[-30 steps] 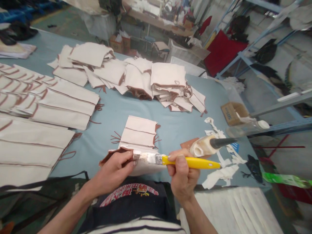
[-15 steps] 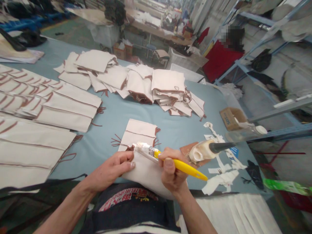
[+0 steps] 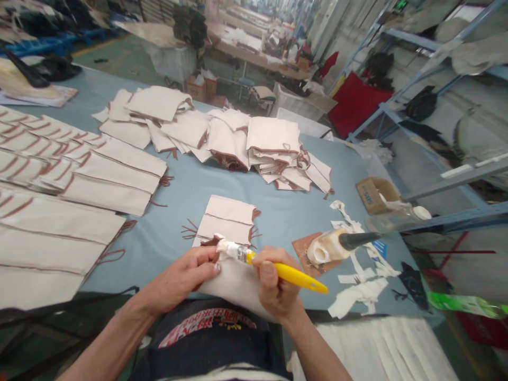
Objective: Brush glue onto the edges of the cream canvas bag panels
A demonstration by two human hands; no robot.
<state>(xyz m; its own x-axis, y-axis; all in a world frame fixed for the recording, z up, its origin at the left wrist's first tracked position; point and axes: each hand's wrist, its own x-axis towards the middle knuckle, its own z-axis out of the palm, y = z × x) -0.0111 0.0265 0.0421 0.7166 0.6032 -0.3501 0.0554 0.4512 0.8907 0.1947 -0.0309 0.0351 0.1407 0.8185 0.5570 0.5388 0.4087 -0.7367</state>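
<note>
In the head view, the person's right hand (image 3: 280, 283) is holding a yellow-handled brush (image 3: 304, 277), its fingers closing around the handle near the metal band, and the white-coated bristles are touching the upper edge of a cream piece (image 3: 234, 286). This piece is lying at the near edge of the bench (image 3: 194, 182), in front of the dark apron (image 3: 214, 323). The left hand (image 3: 192, 272) is pinching the piece's left end between thumb and fingers, just beside the bristles, where some brown trim is showing. Just beyond, a flat cream panel (image 3: 226, 211) with brown seams is resting on the bench, thin brown strands sticking out at both sides. To the right, a pale container (image 3: 325, 248) with a dark tapered end is sitting on a brown pad (image 3: 304, 246), near white scraps (image 3: 359, 296). Farther back, a pile of cream pieces (image 3: 273, 132) is spreading across the bench, while overlapping cream panels (image 3: 119, 182) are covering its left side.
</note>
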